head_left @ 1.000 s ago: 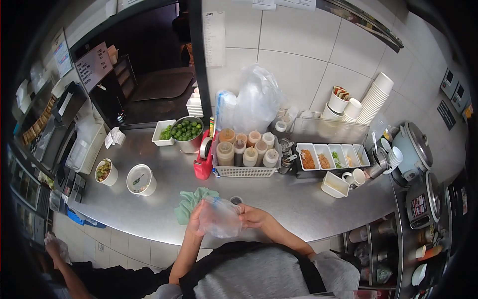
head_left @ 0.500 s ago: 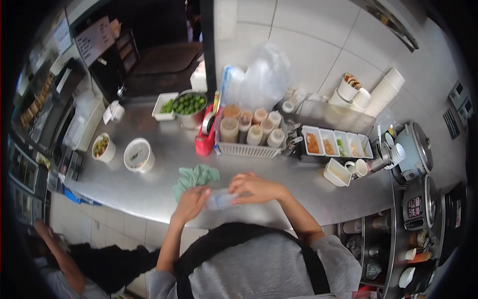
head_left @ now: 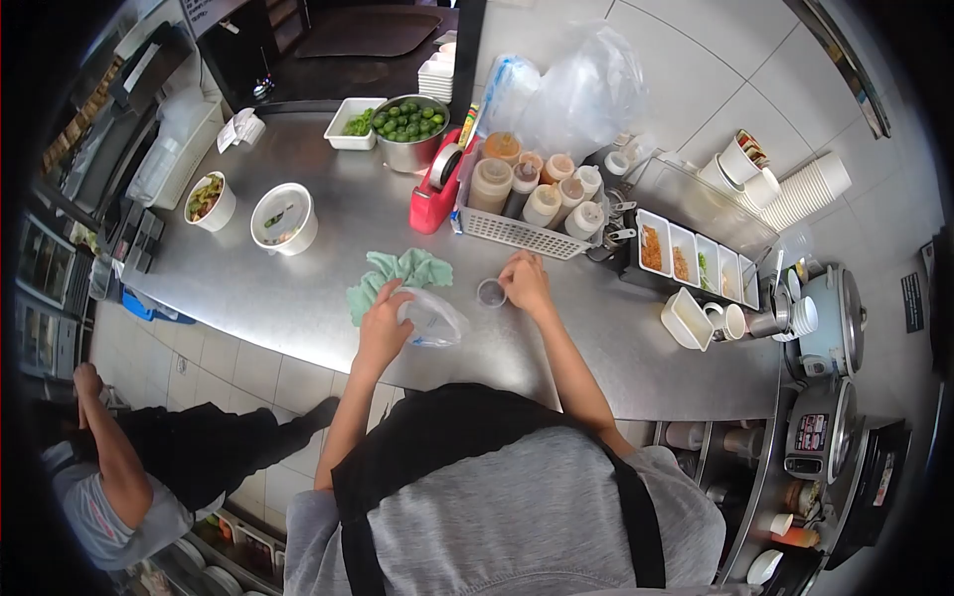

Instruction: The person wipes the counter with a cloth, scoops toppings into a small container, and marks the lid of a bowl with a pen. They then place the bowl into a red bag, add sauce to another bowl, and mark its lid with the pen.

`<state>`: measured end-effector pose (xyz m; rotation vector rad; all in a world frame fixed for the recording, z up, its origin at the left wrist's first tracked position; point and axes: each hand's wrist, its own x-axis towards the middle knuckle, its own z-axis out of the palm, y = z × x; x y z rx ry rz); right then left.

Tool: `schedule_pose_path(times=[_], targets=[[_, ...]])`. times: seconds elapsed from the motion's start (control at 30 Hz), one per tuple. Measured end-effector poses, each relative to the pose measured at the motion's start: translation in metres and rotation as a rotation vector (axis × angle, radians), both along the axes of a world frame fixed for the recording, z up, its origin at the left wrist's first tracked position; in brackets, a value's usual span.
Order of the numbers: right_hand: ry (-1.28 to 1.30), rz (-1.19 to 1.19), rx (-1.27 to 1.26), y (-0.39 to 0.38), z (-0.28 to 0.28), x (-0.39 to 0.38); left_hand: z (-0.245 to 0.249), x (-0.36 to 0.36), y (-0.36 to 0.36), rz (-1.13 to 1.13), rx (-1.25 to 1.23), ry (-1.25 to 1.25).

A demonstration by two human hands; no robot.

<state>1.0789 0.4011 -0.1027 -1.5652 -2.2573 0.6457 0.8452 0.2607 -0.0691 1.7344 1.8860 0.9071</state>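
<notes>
the left hand [head_left: 384, 326] pinches the plastic bag [head_left: 435, 320] near its edge, perhaps keeping it handy — right hand [head_left: 527, 282] curls beside the small cup [head_left: 491, 292], grip unclear.

A gap separates the small cup [head_left: 491, 293] from the bottle basket [head_left: 522, 235].

Even, fairly bright light fell on the counter [head_left: 298, 328], leaving soft glare on its steel. Fisheye distortion bent the edges into black corners.
</notes>
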Motion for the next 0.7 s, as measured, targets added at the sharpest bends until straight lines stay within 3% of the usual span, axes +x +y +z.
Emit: schedule_pose_path(times=[0.13,0.23,0.33,0.47,0.57,0.7], targets=[[0.145,-0.015,0.166,-0.003,0.019,-0.001,-0.011,0.014,0.01,-0.115,-0.054,0.046],[0.362,0.121,0.217,-0.017,0.051,-0.006,-0.025,0.026,0.024,-0.218,-0.105,0.042],[0.356,0.312,0.272,-0.036,0.065,-0.015,-0.018,0.037,0.039,-0.299,-0.243,-0.08],[0.035,0.341,0.415,-0.054,0.04,-0.019,-0.011,0.044,0.046,-0.341,-0.409,-0.284],[-0.013,0.337,0.452,-0.055,-0.002,-0.02,-0.023,0.049,0.048,-0.451,-0.322,-0.421],[-0.134,0.294,0.332,-0.061,0.009,-0.015,-0.005,0.05,0.035,-0.446,-0.284,-0.499]])
